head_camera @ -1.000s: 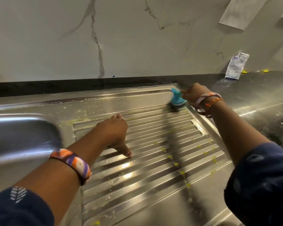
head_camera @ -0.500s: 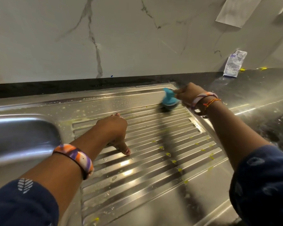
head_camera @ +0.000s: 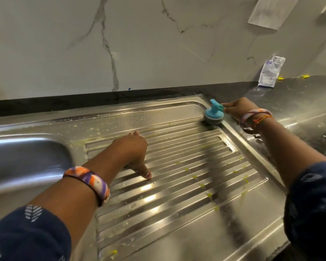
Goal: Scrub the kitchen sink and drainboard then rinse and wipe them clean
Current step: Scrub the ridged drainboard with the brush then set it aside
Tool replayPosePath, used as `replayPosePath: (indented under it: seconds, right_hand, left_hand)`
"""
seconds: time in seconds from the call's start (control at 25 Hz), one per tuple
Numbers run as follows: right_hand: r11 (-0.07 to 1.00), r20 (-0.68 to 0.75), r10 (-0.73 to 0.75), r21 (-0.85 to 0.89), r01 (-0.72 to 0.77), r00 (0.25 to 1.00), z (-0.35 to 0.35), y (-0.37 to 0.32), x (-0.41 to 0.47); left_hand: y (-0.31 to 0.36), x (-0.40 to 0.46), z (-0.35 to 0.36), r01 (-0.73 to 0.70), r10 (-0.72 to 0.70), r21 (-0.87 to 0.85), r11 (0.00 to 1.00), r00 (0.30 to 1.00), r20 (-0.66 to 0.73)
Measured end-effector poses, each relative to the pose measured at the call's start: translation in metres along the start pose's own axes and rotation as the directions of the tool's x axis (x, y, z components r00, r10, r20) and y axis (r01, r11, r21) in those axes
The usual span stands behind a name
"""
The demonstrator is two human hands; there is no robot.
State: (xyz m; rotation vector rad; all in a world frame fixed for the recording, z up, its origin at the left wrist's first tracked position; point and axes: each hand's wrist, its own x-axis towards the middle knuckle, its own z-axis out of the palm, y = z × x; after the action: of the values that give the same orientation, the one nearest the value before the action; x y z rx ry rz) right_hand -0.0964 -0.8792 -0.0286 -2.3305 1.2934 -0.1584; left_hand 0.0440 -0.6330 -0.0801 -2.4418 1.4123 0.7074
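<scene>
At drainboard [head_camera: 177,176] far corner, right hand [head_camera: 237,108] fingers pinch scrubber [head_camera: 214,114] to scour; left hand [head_camera: 132,149] braces, fingers spread.

the drainboard [head_camera: 177,176] is bright steel, glossy, pressed into smooth ridges, wet and flecked with yellow-green residue and pale foam; the sink [head_camera: 26,157] beside it is the same polished metal, with a softer brushed sheen; the scrubber [head_camera: 214,114] has a matt blue plastic knob over a grey, coarse-looking pad; the wall [head_camera: 139,44] looks like smooth white marble with grey veins, faintly glossy; a dark, glossy stone strip [head_camera: 64,104] runs under it; the bench [head_camera: 299,95] at right is shiny and wet; a crinkled plastic sachet [head_camera: 270,72] leans on the wall; the sleeves [head_camera: 26,234] are matt dark blue cloth; the bangle [head_camera: 88,182] looks glossy.
</scene>
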Motion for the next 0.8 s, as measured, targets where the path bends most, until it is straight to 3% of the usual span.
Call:
replayPosePath:
  seconds: [0.12,0.28,0.4,0.52,0.68,0.8]
  right_hand:
    - [0.999,-0.006,-0.026,-0.030,0.026,1.000,0.009,-0.014,-0.005]
    - [0.944,0.135,-0.320,0.128,0.304,0.938,0.065,-0.071,-0.039]
    - [0.912,0.154,-0.409,0.111,0.396,0.899,0.078,-0.089,-0.049]
    - [0.950,0.089,-0.311,0.003,0.312,0.946,0.047,-0.053,-0.031]
    - [0.999,-0.078,0.005,-0.054,-0.009,0.997,0.008,-0.002,-0.002]
    - [0.995,-0.023,-0.103,-0.004,0.103,0.994,0.027,-0.022,-0.015]
  left_hand:
    - [0.002,-0.001,-0.002,0.005,-0.005,0.016,1.000,1.000,0.006]
    - [0.003,0.002,-0.004,0.011,-0.011,0.014,1.000,1.000,0.016]
    - [0.006,0.004,0.000,0.038,-0.038,0.010,0.999,0.999,0.011]
    - [0.003,0.004,0.003,0.065,-0.065,-0.016,0.998,0.998,0.008]
    - [0.004,0.004,0.000,0.060,-0.060,0.010,0.998,0.998,0.026]
    - [0.006,0.005,-0.002,0.068,-0.069,0.021,0.997,0.997,0.045]
